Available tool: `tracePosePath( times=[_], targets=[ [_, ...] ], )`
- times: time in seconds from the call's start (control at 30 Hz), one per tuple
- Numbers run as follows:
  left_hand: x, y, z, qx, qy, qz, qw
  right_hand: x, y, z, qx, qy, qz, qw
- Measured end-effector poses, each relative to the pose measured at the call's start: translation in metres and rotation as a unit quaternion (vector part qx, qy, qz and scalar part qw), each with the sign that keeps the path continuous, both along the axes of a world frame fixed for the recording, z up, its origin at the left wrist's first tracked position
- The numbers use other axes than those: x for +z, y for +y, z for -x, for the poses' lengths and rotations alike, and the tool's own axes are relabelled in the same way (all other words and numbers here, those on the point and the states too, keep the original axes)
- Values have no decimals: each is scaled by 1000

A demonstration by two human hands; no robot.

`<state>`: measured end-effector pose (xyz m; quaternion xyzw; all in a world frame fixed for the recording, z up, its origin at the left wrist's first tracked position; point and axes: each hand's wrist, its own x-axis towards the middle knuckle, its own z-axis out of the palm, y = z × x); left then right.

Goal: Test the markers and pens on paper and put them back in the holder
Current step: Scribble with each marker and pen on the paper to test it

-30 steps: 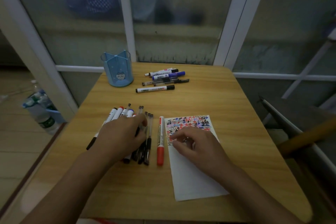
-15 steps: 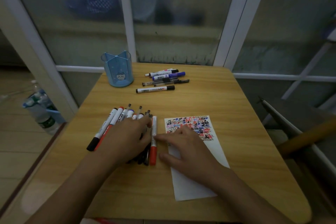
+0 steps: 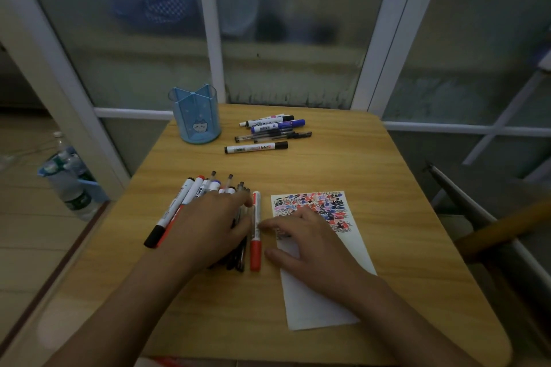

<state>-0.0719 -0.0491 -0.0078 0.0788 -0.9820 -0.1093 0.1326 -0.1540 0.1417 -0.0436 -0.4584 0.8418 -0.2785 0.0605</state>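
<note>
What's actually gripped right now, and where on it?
Nothing is gripped. The left hand rests flat on the pile of pens and markers; the right hand lies on the paper, fingertips touching the red marker mid-barrel.

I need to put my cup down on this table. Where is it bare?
Bare wood lies right of the paper, toward the table edge, and between the far pens and the paper. It is crowded around the near marker pile under both hands.
</note>
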Motion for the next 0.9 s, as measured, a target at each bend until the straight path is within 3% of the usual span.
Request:
tracePosePath(
  times=[0.9],
  targets=[
    [7,-1,-2,27,-26,-12,999,6,2,0,7,12,28,1000]
  ],
)
